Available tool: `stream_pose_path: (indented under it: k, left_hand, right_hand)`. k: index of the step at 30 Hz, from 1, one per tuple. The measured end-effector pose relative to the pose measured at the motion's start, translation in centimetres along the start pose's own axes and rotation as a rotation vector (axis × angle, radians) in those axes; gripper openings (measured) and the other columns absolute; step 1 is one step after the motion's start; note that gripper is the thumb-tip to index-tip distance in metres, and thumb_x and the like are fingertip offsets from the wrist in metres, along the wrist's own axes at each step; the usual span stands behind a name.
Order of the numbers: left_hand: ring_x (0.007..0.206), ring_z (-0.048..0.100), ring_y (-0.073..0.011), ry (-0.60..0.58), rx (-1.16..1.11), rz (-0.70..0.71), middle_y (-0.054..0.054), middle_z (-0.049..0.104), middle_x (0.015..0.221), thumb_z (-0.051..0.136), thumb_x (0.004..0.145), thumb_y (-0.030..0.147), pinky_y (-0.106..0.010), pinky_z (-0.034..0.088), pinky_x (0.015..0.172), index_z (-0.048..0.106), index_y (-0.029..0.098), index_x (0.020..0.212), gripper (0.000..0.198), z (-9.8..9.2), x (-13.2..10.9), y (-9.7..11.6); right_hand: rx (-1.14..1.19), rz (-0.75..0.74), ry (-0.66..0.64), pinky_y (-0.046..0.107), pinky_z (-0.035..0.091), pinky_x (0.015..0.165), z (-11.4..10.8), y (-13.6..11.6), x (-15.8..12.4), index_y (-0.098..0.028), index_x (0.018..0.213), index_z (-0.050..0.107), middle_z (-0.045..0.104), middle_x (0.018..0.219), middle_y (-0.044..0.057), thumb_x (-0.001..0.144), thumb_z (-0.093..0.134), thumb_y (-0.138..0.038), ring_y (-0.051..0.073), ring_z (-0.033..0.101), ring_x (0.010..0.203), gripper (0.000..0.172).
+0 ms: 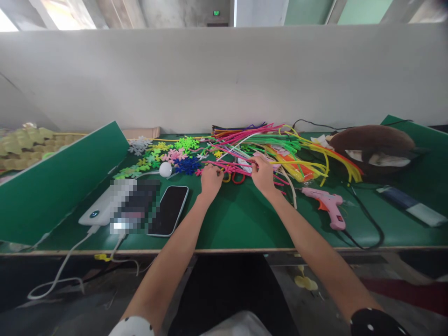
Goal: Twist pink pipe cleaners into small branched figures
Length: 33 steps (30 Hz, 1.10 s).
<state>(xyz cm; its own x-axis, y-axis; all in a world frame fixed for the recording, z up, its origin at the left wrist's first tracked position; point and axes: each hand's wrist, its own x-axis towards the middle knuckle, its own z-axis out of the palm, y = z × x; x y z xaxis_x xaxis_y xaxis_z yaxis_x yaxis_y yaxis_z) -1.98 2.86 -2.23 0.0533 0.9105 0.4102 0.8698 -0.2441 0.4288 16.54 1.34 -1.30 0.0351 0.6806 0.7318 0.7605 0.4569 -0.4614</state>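
A heap of coloured pipe cleaners [280,144], pink, green, yellow and orange, lies across the back of the green table [238,219]. My left hand [211,179] is closed, pinching the near end of a pink pipe cleaner [234,166]. My right hand [262,173] is closed on the same pink strand, a little to the right. The strand runs between the two hands, just above red-handled scissors [235,178] on the table.
Foam snowflake shapes [164,154] and a small white ball [165,169] lie at the left back. A phone [168,210] and a white power bank [100,210] sit front left. A pink glue gun [327,205] with its cord lies right, behind it a brown plush toy [371,147].
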Motion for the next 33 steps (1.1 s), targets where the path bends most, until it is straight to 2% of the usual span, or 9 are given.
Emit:
stream_pose_path:
  k: [6, 11, 14, 19, 22, 25, 27, 30, 33]
  left_hand:
    - [0.086, 0.054, -0.0206, 0.139, -0.033, -0.099, -0.008, 0.058, 0.079, 0.049, 0.079, 0.018, -0.032, 0.043, 0.077, 0.061, 0.016, 0.067, 0.017, -1.0, 0.2, -0.4]
    - [0.092, 0.052, -0.0254, -0.066, 0.044, 0.046, -0.009, 0.059, 0.088, 0.06, 0.075, 0.028, -0.037, 0.042, 0.081, 0.066, 0.017, 0.075, 0.012, 0.1, 0.0, -0.3]
    - [0.09, 0.053, -0.0245, -0.108, 0.069, 0.087, -0.009, 0.059, 0.085, 0.056, 0.077, 0.022, -0.037, 0.041, 0.082, 0.066, 0.017, 0.072, 0.012, 0.6, -0.1, -0.1]
    - [0.089, 0.053, -0.023, 0.054, 0.014, 0.011, -0.009, 0.061, 0.084, 0.049, 0.079, 0.02, -0.034, 0.043, 0.08, 0.064, 0.017, 0.074, 0.016, -0.4, 0.0, -0.1]
    - [0.089, 0.055, -0.0233, 0.13, 0.056, -0.111, -0.01, 0.062, 0.085, 0.047, 0.079, 0.019, -0.036, 0.042, 0.083, 0.062, 0.017, 0.073, 0.016, -1.4, 0.1, -0.7]
    - [0.097, 0.053, -0.0311, 0.086, 0.167, -0.24, -0.015, 0.061, 0.092, 0.051, 0.078, 0.024, -0.045, 0.041, 0.083, 0.062, 0.015, 0.078, 0.014, -2.0, 0.1, -1.4]
    - [0.101, 0.052, -0.0335, 0.109, 0.182, -0.272, -0.018, 0.059, 0.099, 0.051, 0.077, 0.024, -0.047, 0.04, 0.085, 0.06, 0.013, 0.093, 0.021, -2.3, 0.1, -1.7]
    - [0.104, 0.05, -0.0294, 0.267, 0.07, -0.222, -0.017, 0.055, 0.109, 0.051, 0.078, 0.02, -0.043, 0.04, 0.087, 0.048, 0.014, 0.118, 0.04, -2.7, 0.1, -1.5]
    - [0.106, 0.049, -0.0257, 0.362, -0.014, -0.063, -0.014, 0.052, 0.113, 0.049, 0.082, 0.022, -0.038, 0.04, 0.089, 0.046, 0.019, 0.124, 0.042, -2.9, 0.1, -1.1]
  right_hand:
    - [-0.006, 0.001, -0.006, 0.036, 0.045, 0.072, 0.0, 0.1, 0.0, -0.017, 0.084, 0.059, 0.062, 0.084, 0.009, 0.072, 0.037, -0.007, 0.023, 0.057, 0.08, 0.027]
    - [0.025, -0.007, -0.008, 0.036, 0.045, 0.074, 0.0, 0.0, 0.0, -0.017, 0.085, 0.059, 0.062, 0.083, 0.01, 0.072, 0.036, -0.007, 0.024, 0.057, 0.081, 0.028]
    - [0.035, -0.004, -0.003, 0.037, 0.044, 0.074, 0.1, 0.0, -0.1, -0.018, 0.085, 0.059, 0.062, 0.083, 0.009, 0.072, 0.036, -0.007, 0.024, 0.057, 0.082, 0.029]
    - [0.034, 0.018, -0.01, 0.037, 0.044, 0.074, 0.0, 0.0, 0.0, -0.017, 0.085, 0.059, 0.061, 0.085, 0.01, 0.073, 0.036, -0.008, 0.024, 0.055, 0.082, 0.028]
    - [0.026, 0.028, -0.019, 0.037, 0.043, 0.074, -0.1, -0.1, 0.0, -0.017, 0.087, 0.06, 0.061, 0.086, 0.01, 0.073, 0.036, -0.009, 0.024, 0.055, 0.083, 0.029]
    - [0.017, 0.022, -0.013, 0.036, 0.043, 0.074, -0.2, -0.1, 0.0, -0.017, 0.087, 0.06, 0.061, 0.086, 0.01, 0.073, 0.036, -0.008, 0.024, 0.055, 0.083, 0.029]
    - [0.009, 0.013, 0.002, 0.036, 0.043, 0.075, -0.2, -0.1, 0.0, -0.017, 0.086, 0.061, 0.061, 0.085, 0.01, 0.073, 0.036, -0.007, 0.023, 0.055, 0.083, 0.03]
    - [-0.017, 0.0, 0.004, 0.036, 0.041, 0.076, -0.2, -0.1, 0.0, -0.018, 0.085, 0.061, 0.062, 0.084, 0.009, 0.073, 0.035, -0.006, 0.023, 0.055, 0.084, 0.031]
    - [-0.061, -0.022, -0.011, 0.037, 0.038, 0.079, -0.2, -0.2, 0.0, -0.019, 0.084, 0.062, 0.063, 0.082, 0.008, 0.074, 0.035, -0.005, 0.023, 0.055, 0.085, 0.032]
